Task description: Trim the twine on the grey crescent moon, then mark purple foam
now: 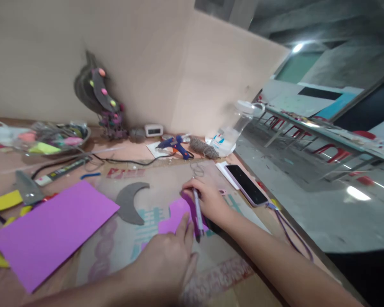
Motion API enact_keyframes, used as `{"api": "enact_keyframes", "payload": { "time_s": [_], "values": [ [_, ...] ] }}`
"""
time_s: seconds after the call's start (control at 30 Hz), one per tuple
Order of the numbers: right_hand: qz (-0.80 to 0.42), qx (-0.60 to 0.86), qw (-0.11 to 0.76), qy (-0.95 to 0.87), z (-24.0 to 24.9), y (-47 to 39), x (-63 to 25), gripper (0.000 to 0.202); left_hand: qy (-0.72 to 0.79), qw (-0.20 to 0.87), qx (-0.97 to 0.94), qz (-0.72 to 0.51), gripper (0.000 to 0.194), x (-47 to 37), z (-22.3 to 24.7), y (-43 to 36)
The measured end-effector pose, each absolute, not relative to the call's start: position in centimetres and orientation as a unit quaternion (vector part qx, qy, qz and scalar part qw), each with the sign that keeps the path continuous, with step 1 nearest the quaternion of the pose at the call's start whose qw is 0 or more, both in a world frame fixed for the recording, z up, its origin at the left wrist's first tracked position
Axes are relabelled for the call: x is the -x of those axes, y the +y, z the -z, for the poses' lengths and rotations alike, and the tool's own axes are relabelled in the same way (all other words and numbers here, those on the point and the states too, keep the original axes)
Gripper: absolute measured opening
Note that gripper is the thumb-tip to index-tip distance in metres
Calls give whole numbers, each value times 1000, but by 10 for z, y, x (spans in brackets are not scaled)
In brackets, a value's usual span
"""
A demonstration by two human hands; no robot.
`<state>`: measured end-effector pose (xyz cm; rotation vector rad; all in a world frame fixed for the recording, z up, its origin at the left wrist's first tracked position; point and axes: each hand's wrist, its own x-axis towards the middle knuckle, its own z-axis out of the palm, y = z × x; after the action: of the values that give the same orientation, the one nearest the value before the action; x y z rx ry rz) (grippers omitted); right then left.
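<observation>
A small cut piece of purple paper (176,214) lies on a printed plastic sheet (112,247) at the middle of the table. My left hand (171,256) rests over its lower part, with fingers stretched out on it. My right hand (203,198) is wrapped round a light-coloured pen (198,213), which slants across the right side of the piece. The hand hides part of the paper there. A grey crescent (131,203) lies to the left of the piece. Further left is a large purple sheet (56,230).
Behind the hands lie a blue glue gun (177,147) and grey yarn (203,148). A phone (246,184) and a clear jug (232,128) are at the right. Scissors (28,187), a filled bowl (56,140) and a crescent decoration (104,94) are at the left.
</observation>
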<state>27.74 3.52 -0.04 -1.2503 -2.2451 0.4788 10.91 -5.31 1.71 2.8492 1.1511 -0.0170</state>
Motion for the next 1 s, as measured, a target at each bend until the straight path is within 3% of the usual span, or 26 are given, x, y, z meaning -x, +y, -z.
{"api": "enact_keyframes", "payload": {
  "time_s": [0.1, 0.2, 0.3, 0.37, 0.4, 0.53, 0.73, 0.83, 1.0],
  "values": [
    [-162, 492, 283, -807, -3, 44, -286, 10, 358, 31, -933, 20, 53, -110, -13, -50],
    [-222, 495, 388, -745, -10, 44, -288, 19, 362, 30, -932, 16, 55, -110, -12, -48],
    [-491, 413, 439, -628, -17, 34, -281, 38, 355, 44, -934, 17, 54, -109, -15, -48],
    [-668, 360, 357, -546, -16, 27, -274, 51, 363, 58, -930, 23, 54, -110, -16, -49],
    [-696, 351, 342, -524, -14, 24, -270, 54, 368, 62, -927, 24, 53, -110, -16, -49],
    [-606, 356, 425, -571, -2, 19, -266, 46, 378, 55, -924, 20, 53, -111, -8, -50],
    [-439, 465, 398, -658, -1, 17, -272, 22, 357, -5, -934, -7, 50, -109, 2, -54],
    [-433, 495, 372, -655, -3, 18, -267, 4, 371, -18, -928, -11, 50, -109, 3, -55],
    [-494, 485, 399, -601, -5, 22, -262, 8, 379, -14, -925, -18, 48, -109, 4, -54]
  ]
}}
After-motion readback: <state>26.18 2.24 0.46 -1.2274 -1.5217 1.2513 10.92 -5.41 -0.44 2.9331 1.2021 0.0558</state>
